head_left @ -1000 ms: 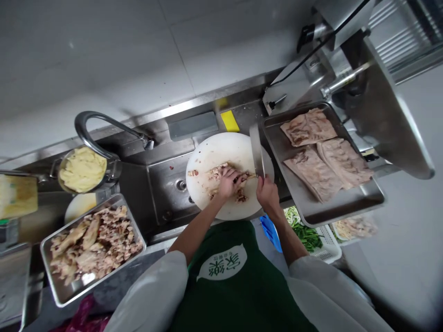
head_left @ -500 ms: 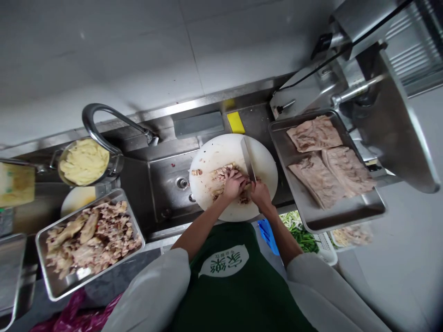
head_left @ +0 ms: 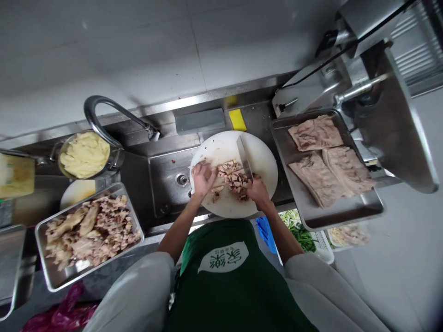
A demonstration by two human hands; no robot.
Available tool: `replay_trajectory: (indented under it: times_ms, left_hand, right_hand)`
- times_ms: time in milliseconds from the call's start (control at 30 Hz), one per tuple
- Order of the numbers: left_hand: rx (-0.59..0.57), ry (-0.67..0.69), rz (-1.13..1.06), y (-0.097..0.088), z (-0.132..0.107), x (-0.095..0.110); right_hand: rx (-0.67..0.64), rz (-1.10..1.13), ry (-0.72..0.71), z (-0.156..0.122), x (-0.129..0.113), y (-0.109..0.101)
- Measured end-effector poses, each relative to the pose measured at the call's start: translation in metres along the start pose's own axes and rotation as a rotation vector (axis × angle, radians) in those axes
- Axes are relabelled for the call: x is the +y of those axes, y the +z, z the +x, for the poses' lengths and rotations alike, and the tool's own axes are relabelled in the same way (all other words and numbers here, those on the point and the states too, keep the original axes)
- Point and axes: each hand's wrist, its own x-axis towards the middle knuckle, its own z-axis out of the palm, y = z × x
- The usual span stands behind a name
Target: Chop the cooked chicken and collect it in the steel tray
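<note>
On the round white cutting board (head_left: 228, 210) lies a heap of chopped cooked meat (head_left: 237, 180), which looks like chicken. My right hand (head_left: 259, 191) is closed round the handle of a cleaver (head_left: 244, 159). The blade points away from me, along the right side of the heap. At the board's left edge, my left hand (head_left: 203, 180) has its fingers spread, just left of the heap. Whether it touches small bits there I cannot tell.
A metal tray (head_left: 48, 276) of chicken pieces stands left, below a pot (head_left: 62, 168) of pale slices. A faucet (head_left: 104, 102) arches over the sink (head_left: 169, 191). At right are a tray (head_left: 304, 221) with three meat slabs and a slicer (head_left: 394, 120). A yellow sponge (head_left: 237, 120) lies behind the board.
My left hand has left the meat and moved left to the board's edge, its fingers opening. The heap is now uncovered and spread out. My right hand and the cleaver have barely shifted.
</note>
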Motion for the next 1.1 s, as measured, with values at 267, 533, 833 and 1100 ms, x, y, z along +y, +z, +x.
replay_trajectory:
  times_ms: [267,533,833,1100]
  left_hand:
    - [-0.28,0.244,-0.112,-0.002,-0.048,-0.022]
    - [-0.191,0.019,-0.1,0.012,-0.034,-0.016]
    - [-0.369,0.212,0.012,0.02,-0.076,0.016]
    - [-0.225,0.154,0.033,0.067,-0.075,0.085]
  right_hand:
    - [0.156,-0.075,0.02,-0.019,0.039,-0.046]
    - [-0.032,-0.184,0.194,-0.06,0.045,-0.001]
    - [0.017,0.412,0.079,-0.063,0.096,0.009]
    - [0.019,0.529,0.057,-0.078,0.103,0.048]
